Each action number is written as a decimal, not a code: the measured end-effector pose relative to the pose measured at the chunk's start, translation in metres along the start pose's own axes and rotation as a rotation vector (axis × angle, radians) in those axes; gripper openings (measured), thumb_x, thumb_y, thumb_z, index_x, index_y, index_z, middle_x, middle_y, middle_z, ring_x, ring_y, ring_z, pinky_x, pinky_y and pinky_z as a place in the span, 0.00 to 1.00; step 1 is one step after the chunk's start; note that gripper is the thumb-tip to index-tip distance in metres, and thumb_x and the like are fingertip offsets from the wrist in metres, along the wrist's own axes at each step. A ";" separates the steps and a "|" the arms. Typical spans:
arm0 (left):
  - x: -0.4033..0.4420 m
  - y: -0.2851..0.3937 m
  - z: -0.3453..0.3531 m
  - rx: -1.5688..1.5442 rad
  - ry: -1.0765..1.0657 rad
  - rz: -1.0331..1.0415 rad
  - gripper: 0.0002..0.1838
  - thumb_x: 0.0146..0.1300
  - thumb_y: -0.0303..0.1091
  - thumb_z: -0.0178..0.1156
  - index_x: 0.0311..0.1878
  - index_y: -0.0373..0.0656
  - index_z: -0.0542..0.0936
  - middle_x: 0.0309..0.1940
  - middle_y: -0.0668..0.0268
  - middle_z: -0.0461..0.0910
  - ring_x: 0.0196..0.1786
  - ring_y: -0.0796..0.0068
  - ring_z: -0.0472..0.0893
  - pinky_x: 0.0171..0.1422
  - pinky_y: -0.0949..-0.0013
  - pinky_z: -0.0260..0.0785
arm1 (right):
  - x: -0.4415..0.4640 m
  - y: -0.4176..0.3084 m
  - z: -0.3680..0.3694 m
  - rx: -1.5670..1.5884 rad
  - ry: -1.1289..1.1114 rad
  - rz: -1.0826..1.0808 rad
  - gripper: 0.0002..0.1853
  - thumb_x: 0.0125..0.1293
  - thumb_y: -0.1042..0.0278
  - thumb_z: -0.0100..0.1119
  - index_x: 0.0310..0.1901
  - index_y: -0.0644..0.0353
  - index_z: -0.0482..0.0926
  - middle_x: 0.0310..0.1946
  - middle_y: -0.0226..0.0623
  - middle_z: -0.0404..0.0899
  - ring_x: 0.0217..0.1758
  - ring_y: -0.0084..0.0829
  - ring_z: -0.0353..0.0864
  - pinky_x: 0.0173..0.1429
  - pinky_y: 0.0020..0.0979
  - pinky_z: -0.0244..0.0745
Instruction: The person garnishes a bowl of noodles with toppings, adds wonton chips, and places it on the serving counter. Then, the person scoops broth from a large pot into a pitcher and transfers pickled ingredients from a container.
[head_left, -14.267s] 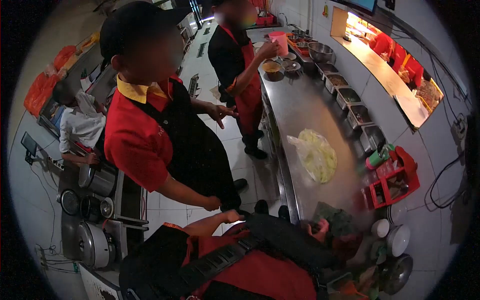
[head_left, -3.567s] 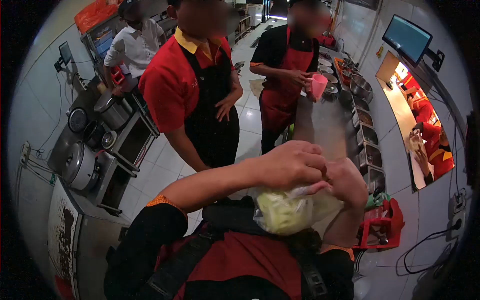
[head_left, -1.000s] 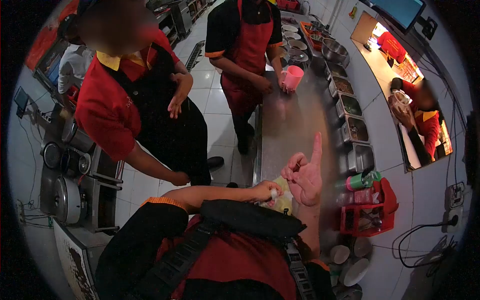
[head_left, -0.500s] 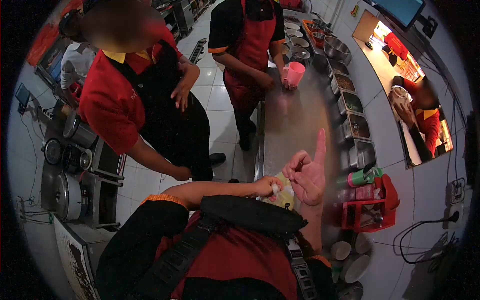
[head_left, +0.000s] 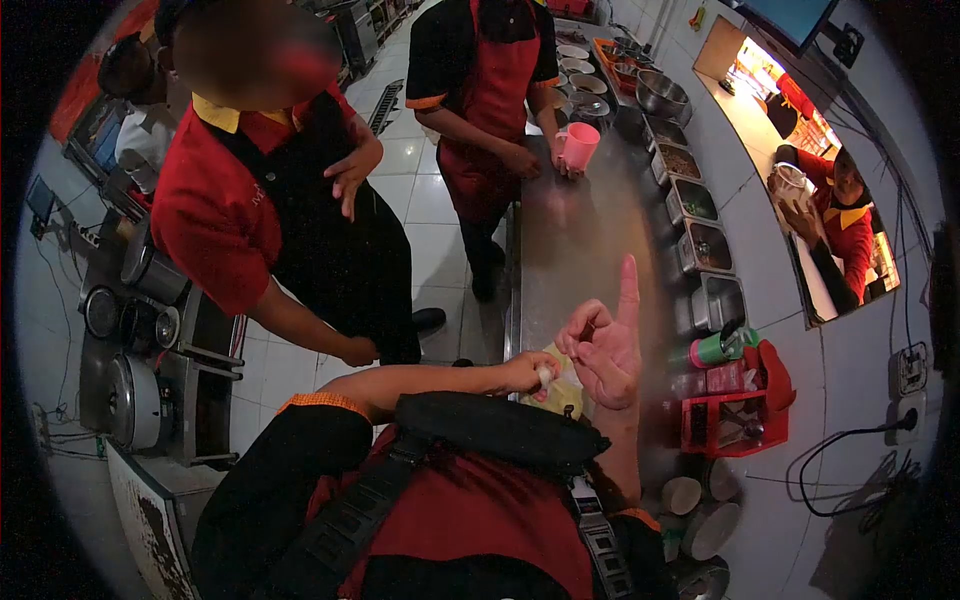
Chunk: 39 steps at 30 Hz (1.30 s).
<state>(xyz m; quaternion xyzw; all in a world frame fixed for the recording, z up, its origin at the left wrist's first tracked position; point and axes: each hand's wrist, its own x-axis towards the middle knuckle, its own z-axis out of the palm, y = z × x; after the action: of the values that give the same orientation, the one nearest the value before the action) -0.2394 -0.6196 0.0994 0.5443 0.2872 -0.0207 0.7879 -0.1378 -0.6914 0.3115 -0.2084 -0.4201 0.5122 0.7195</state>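
Note:
My left hand (head_left: pixel 526 371) is closed on the twisted neck of a clear plastic bag (head_left: pixel 568 385) with pale yellow-green contents, low over the steel counter's near edge. The bag is partly hidden by the black strap pad and my right hand. Just right of it, my right hand (head_left: pixel 604 355) is raised with palm showing, the index finger stretched upward and the other fingers curled. Nothing shows in it.
Steel counter (head_left: pixel 585 240); metal containers (head_left: pixel 703 247) along the wall. Red caddy (head_left: pixel 738 420) and green cup (head_left: pixel 711 349) at right, bowls (head_left: pixel 712 530) below. One co-worker (head_left: pixel 300 220) faces me at left; another (head_left: pixel 490 110) holds a pink jug (head_left: pixel 579 146). Pots (head_left: pixel 135 398) stand left.
The bag lay on the counter, was later held up in both hands, and is now lower in my left hand. My right hand has let go and points upward; the last second shows little change.

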 end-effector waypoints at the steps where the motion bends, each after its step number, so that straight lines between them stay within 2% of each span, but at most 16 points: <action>1: 0.002 -0.003 -0.001 -0.029 -0.021 0.001 0.05 0.67 0.35 0.53 0.40 0.45 0.74 0.30 0.69 0.73 0.27 0.77 0.77 0.32 0.71 0.76 | 0.000 -0.001 0.000 -0.015 -0.001 0.011 0.52 0.58 0.81 0.53 0.73 0.47 0.26 0.38 0.38 0.69 0.34 0.23 0.69 0.43 0.25 0.69; 3: 0.006 -0.009 -0.003 -0.057 -0.038 0.005 0.05 0.67 0.35 0.53 0.41 0.45 0.74 0.30 0.69 0.73 0.27 0.77 0.77 0.33 0.71 0.76 | 0.001 -0.004 0.002 -0.028 -0.007 0.020 0.52 0.59 0.81 0.53 0.73 0.48 0.26 0.38 0.38 0.70 0.34 0.23 0.69 0.43 0.25 0.69; 5: 0.012 -0.018 -0.002 -0.099 -0.050 0.062 0.05 0.67 0.34 0.53 0.43 0.46 0.74 0.30 0.70 0.72 0.28 0.77 0.77 0.34 0.70 0.76 | 0.002 -0.015 0.005 -0.470 0.060 0.111 0.50 0.60 0.80 0.53 0.73 0.52 0.26 0.36 0.37 0.70 0.35 0.23 0.69 0.44 0.26 0.69; 7: 0.011 -0.016 -0.002 -0.080 -0.050 0.041 0.05 0.67 0.33 0.53 0.43 0.46 0.74 0.31 0.70 0.72 0.28 0.77 0.77 0.33 0.70 0.76 | 0.002 -0.038 0.011 -0.817 0.062 -0.132 0.52 0.59 0.74 0.58 0.73 0.57 0.27 0.33 0.35 0.71 0.31 0.22 0.69 0.39 0.25 0.68; 9: 0.005 -0.010 -0.001 -0.120 -0.032 -0.015 0.05 0.65 0.31 0.55 0.43 0.46 0.74 0.32 0.71 0.72 0.27 0.78 0.76 0.33 0.71 0.76 | 0.000 -0.066 0.034 -0.433 0.189 -0.511 0.57 0.56 0.63 0.67 0.72 0.58 0.29 0.30 0.32 0.71 0.23 0.20 0.67 0.32 0.24 0.66; 11: 0.004 -0.008 -0.002 -0.104 -0.039 -0.007 0.06 0.63 0.25 0.54 0.42 0.46 0.74 0.32 0.71 0.72 0.27 0.78 0.75 0.32 0.71 0.75 | -0.006 -0.090 0.038 -0.398 0.365 -0.593 0.59 0.51 0.61 0.68 0.72 0.63 0.30 0.31 0.31 0.69 0.16 0.19 0.61 0.27 0.24 0.60; 14: 0.004 -0.012 -0.005 -0.131 -0.056 0.074 0.08 0.61 0.23 0.53 0.42 0.46 0.74 0.30 0.70 0.71 0.26 0.77 0.75 0.30 0.72 0.72 | -0.002 -0.083 0.013 -0.321 0.238 -0.510 0.59 0.52 0.60 0.67 0.72 0.61 0.30 0.35 0.32 0.71 0.18 0.20 0.62 0.28 0.24 0.60; 18: 0.008 -0.009 0.000 -0.092 -0.050 0.028 0.07 0.61 0.24 0.54 0.42 0.45 0.75 0.27 0.69 0.71 0.25 0.78 0.73 0.27 0.71 0.69 | -0.001 -0.040 -0.008 -0.325 0.214 -0.341 0.52 0.62 0.63 0.60 0.73 0.48 0.26 0.42 0.38 0.72 0.25 0.22 0.68 0.33 0.25 0.65; 20: 0.009 -0.012 -0.001 -0.181 -0.083 0.051 0.06 0.62 0.27 0.56 0.42 0.45 0.75 0.27 0.69 0.71 0.24 0.78 0.72 0.27 0.71 0.69 | -0.016 -0.016 -0.031 -0.433 0.310 -0.201 0.50 0.62 0.72 0.54 0.73 0.46 0.25 0.49 0.44 0.70 0.31 0.23 0.71 0.37 0.25 0.68; 24: 0.004 -0.008 -0.002 -0.090 -0.085 0.070 0.04 0.65 0.31 0.54 0.42 0.44 0.74 0.26 0.69 0.71 0.23 0.78 0.74 0.28 0.72 0.71 | -0.050 0.017 -0.065 -0.430 0.452 -0.122 0.51 0.60 0.78 0.53 0.73 0.46 0.25 0.49 0.44 0.70 0.32 0.23 0.71 0.39 0.25 0.69; 29: 0.003 -0.011 0.004 -0.181 -0.095 0.104 0.03 0.65 0.28 0.54 0.40 0.42 0.74 0.27 0.68 0.72 0.25 0.77 0.76 0.29 0.71 0.72 | -0.087 0.053 -0.072 -0.852 0.572 0.215 0.57 0.54 0.83 0.61 0.73 0.44 0.28 0.50 0.44 0.68 0.36 0.23 0.73 0.42 0.21 0.70; 31: -0.003 -0.007 0.005 -0.196 -0.105 0.106 0.03 0.65 0.28 0.53 0.40 0.42 0.74 0.27 0.67 0.72 0.25 0.77 0.76 0.29 0.71 0.72 | -0.105 0.070 -0.089 -0.837 0.520 0.299 0.57 0.53 0.83 0.61 0.73 0.44 0.29 0.49 0.44 0.69 0.37 0.24 0.74 0.43 0.22 0.70; 33: -0.004 0.001 0.002 0.109 -0.037 0.183 0.03 0.64 0.24 0.52 0.39 0.42 0.73 0.28 0.67 0.72 0.26 0.76 0.77 0.30 0.70 0.72 | -0.106 0.070 -0.097 -0.760 0.464 0.363 0.57 0.52 0.84 0.61 0.74 0.44 0.30 0.49 0.44 0.69 0.40 0.26 0.74 0.45 0.23 0.71; 34: 0.006 -0.009 0.000 -0.123 -0.102 0.147 0.04 0.64 0.22 0.51 0.39 0.42 0.73 0.29 0.67 0.72 0.28 0.76 0.77 0.29 0.71 0.72 | -0.096 0.062 -0.088 -0.708 0.466 0.351 0.57 0.52 0.85 0.61 0.74 0.45 0.31 0.49 0.44 0.70 0.42 0.27 0.74 0.46 0.23 0.70; 38: 0.003 -0.013 0.000 -0.161 -0.052 0.052 0.03 0.65 0.26 0.54 0.40 0.45 0.74 0.29 0.69 0.73 0.30 0.78 0.78 0.35 0.72 0.77 | -0.054 -0.005 -0.038 -0.366 0.371 0.014 0.51 0.61 0.56 0.59 0.73 0.58 0.32 0.55 0.47 0.69 0.52 0.32 0.72 0.57 0.33 0.67; 39: 0.009 -0.014 -0.003 -0.158 -0.061 0.059 0.03 0.65 0.26 0.54 0.40 0.45 0.74 0.29 0.69 0.73 0.30 0.78 0.78 0.35 0.72 0.77 | -0.043 -0.022 -0.033 -0.376 0.371 0.007 0.51 0.61 0.56 0.59 0.73 0.58 0.32 0.55 0.47 0.69 0.52 0.32 0.72 0.57 0.33 0.67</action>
<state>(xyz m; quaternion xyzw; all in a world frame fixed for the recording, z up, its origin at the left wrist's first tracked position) -0.2381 -0.6201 0.0827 0.4878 0.2474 0.0087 0.8371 -0.1035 -0.7347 0.2919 -0.4304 -0.3679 0.3806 0.7311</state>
